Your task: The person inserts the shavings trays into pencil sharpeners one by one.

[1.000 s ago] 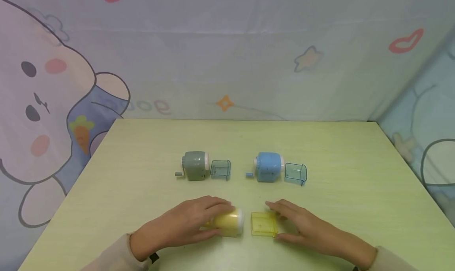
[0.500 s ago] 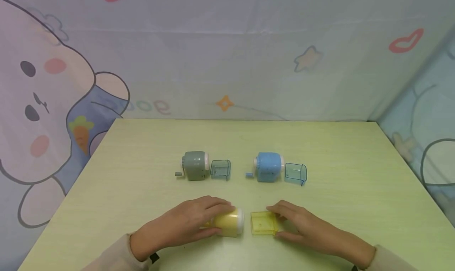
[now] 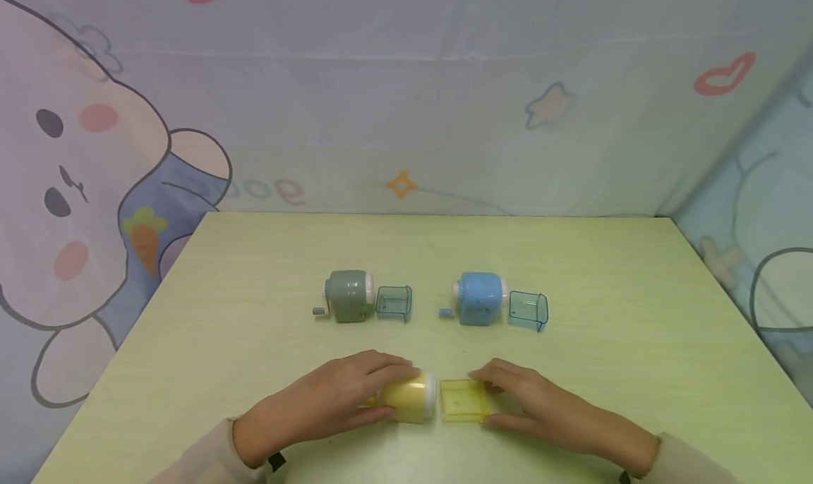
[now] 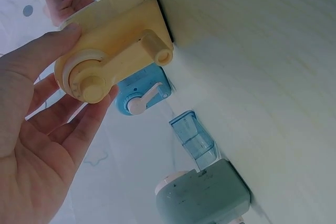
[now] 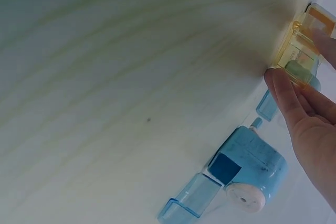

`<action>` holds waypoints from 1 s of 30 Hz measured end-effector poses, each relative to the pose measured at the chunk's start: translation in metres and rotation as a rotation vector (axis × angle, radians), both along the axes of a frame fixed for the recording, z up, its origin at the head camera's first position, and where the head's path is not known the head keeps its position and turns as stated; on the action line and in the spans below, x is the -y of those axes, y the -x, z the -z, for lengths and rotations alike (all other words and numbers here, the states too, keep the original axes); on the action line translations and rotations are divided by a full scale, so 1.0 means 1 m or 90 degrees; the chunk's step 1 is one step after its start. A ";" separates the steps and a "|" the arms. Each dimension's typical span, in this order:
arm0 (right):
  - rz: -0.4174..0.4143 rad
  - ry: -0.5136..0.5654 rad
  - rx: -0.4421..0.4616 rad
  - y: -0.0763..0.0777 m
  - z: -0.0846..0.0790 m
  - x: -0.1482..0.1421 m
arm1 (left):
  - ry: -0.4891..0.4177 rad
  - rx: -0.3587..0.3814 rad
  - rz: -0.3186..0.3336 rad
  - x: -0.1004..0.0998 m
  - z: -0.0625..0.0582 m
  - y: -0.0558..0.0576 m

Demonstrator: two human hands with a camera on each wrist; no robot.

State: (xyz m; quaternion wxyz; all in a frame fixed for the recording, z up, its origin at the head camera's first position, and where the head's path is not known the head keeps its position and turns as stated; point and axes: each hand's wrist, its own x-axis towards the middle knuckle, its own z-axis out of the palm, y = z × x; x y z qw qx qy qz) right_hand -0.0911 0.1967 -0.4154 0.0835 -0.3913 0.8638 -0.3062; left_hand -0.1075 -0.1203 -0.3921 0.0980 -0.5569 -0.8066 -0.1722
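A yellow crank pencil sharpener (image 3: 406, 401) with a white end ring sits on the near part of the table. My left hand (image 3: 333, 399) grips its body from the left, thumb on the near side and fingers on the far side. In the left wrist view, the sharpener's crank (image 4: 128, 59) faces the camera. Just right of the white ring lies a clear yellow shavings drawer (image 3: 459, 401), open side up. My right hand (image 3: 540, 403) pinches its right end between thumb and fingers; in the right wrist view the drawer (image 5: 296, 59) shows between them.
Farther back stand a grey-green sharpener (image 3: 349, 297) and a blue sharpener (image 3: 480, 298), each with its crank to the left. A clear grey-green drawer (image 3: 394, 302) and a clear blue drawer (image 3: 528, 309) lie right of them. A printed cloth (image 3: 444, 103) hangs behind the table.
My right hand has closed on the yellow drawer and slid it slightly left, narrowing the gap to the yellow sharpener. My left hand and the sharpener have stayed put.
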 end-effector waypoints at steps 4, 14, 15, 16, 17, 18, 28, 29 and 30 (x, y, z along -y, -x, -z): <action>-0.015 0.010 -0.013 0.001 0.001 0.004 | 0.001 0.000 0.001 0.000 0.000 0.000; -0.038 0.042 -0.042 0.003 0.002 0.015 | -0.005 -0.005 0.000 0.001 0.001 0.000; -0.037 0.041 -0.040 0.003 0.002 0.016 | -0.006 -0.001 -0.001 0.001 0.001 0.000; -0.035 0.041 -0.039 0.003 0.003 0.017 | -0.007 0.003 -0.001 0.000 0.001 -0.001; -0.034 0.039 -0.037 0.004 0.003 0.018 | -0.008 0.003 -0.001 0.000 0.001 -0.001; -0.032 0.037 -0.033 0.004 0.003 0.019 | -0.009 0.003 -0.002 0.000 0.001 -0.001; -0.036 0.043 -0.031 0.005 0.003 0.027 | -0.011 0.019 -0.010 0.000 0.002 -0.001; -0.037 0.045 -0.036 0.005 0.003 0.028 | -0.011 0.019 -0.010 0.000 0.002 -0.001; -0.038 0.047 -0.040 0.005 0.004 0.029 | -0.011 0.015 -0.009 0.000 0.002 -0.001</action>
